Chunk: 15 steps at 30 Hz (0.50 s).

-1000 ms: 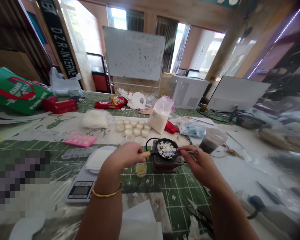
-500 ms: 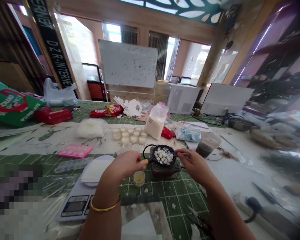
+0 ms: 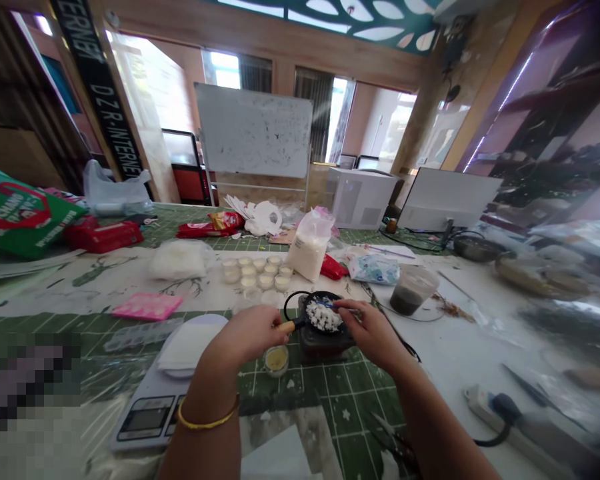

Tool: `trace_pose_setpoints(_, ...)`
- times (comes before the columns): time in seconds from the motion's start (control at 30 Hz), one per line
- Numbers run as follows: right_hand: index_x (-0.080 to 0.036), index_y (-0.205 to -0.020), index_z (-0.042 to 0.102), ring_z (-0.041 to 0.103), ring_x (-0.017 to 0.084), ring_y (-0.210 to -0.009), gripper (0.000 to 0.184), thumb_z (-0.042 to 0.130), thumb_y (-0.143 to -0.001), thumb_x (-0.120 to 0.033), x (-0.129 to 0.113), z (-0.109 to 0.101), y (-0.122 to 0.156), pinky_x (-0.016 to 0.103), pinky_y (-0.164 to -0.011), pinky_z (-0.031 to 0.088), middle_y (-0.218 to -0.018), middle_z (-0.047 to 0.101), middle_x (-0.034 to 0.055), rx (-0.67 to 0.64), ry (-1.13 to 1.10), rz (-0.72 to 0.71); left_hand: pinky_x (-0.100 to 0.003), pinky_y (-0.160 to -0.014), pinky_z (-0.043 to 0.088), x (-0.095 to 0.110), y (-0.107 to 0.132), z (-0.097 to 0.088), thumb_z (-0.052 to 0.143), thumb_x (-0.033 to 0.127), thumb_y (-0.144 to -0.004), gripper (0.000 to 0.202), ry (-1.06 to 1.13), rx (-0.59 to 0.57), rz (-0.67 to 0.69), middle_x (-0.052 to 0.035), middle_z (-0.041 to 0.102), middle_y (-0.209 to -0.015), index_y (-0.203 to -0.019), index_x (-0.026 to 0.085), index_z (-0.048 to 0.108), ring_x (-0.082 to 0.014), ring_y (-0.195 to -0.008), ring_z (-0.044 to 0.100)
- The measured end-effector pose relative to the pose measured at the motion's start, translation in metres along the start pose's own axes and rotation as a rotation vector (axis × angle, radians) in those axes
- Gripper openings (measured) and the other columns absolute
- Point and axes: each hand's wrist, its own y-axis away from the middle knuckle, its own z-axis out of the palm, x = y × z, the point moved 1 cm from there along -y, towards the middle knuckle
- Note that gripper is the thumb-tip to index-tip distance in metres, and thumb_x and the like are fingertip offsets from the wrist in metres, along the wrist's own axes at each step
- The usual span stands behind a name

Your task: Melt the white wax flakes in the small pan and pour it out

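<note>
White flakes [image 3: 322,316] lie heaped in a small black pan [image 3: 320,296], just ahead of the fingers of both hands and between them. The left hand [image 3: 245,335] is closed around the pan's short wooden handle [image 3: 285,327], whose long axis runs from those fingers rightward into the pan. The right hand [image 3: 370,337] pinches a thin stick [image 3: 333,305] between its fingers [image 3: 347,309]; the stick points left, away from the fingertips, and its far end reaches over the flakes. The right fingers are the nearer to the heap, at the pan's right rim.

The pan sits on a small dark burner [image 3: 325,348], below the fingers of both hands. Just below the left fingers stands a little jar of yellow stuff [image 3: 277,360]. Past the fingertips, rows of small cups [image 3: 257,275] and a bag of white granules [image 3: 307,255] stand farther up the table.
</note>
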Motion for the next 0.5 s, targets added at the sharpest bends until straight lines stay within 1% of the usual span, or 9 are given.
trace_pose_setpoints(0.17, -0.023, -0.1, 0.066, 0.058, 0.022, -0.095, 0.032, 0.042, -0.084, -0.037, -0.004, -0.013, 0.007, 0.035, -0.083, 0.043, -0.097, 0.066, 0.0065, 0.019, 0.034, -0.035, -0.025, -0.053, 0.031, -0.001, 0.0, 0.0, 0.051, 0.044, -0.068, 0.028, 0.019, -0.011, -0.005, -0.0025, 0.065, -0.076, -0.076, 0.021, 0.063, -0.0174, -0.068, 0.057)
trace_pose_setpoints(0.23, -0.022, -0.097, 0.067, 0.059, 0.022, -0.092, 0.031, 0.043, -0.083, -0.037, -0.006, -0.018, 0.01, 0.035, -0.081, 0.044, -0.093, 0.067, 0.0065, 0.02, 0.043, -0.033, -0.025, -0.054, 0.031, -0.001, 0.0, 0.001, 0.051, 0.044, -0.067, 0.028, 0.021, -0.01, -0.005, -0.0027, 0.065, -0.076, -0.076, 0.02, 0.063, -0.0174, -0.068, 0.057)
trace_pose_setpoints(0.37, -0.021, -0.098, 0.065, 0.062, 0.021, -0.085, 0.032, 0.043, -0.083, -0.038, -0.009, -0.023, 0.013, 0.032, -0.075, 0.046, -0.089, 0.069, 0.0055, 0.095, -0.018, 0.006, -0.025, -0.053, 0.031, -0.001, 0.0, 0.0, 0.052, 0.043, -0.066, 0.028, 0.031, -0.03, -0.002, -0.0029, 0.064, -0.075, -0.078, 0.02, 0.063, -0.0172, -0.068, 0.056)
trace_pose_setpoints(0.5, -0.021, -0.09, 0.067, 0.063, 0.02, -0.078, 0.029, 0.044, -0.082, -0.036, -0.009, -0.025, 0.013, 0.031, -0.072, 0.046, -0.083, 0.069, 0.0039, 0.082, 0.046, 0.027, -0.025, -0.053, 0.031, 0.0, 0.001, -0.001, 0.05, 0.041, -0.068, 0.028, 0.02, -0.038, 0.001, -0.0035, 0.064, -0.074, -0.079, 0.019, 0.063, -0.0168, -0.067, 0.055)
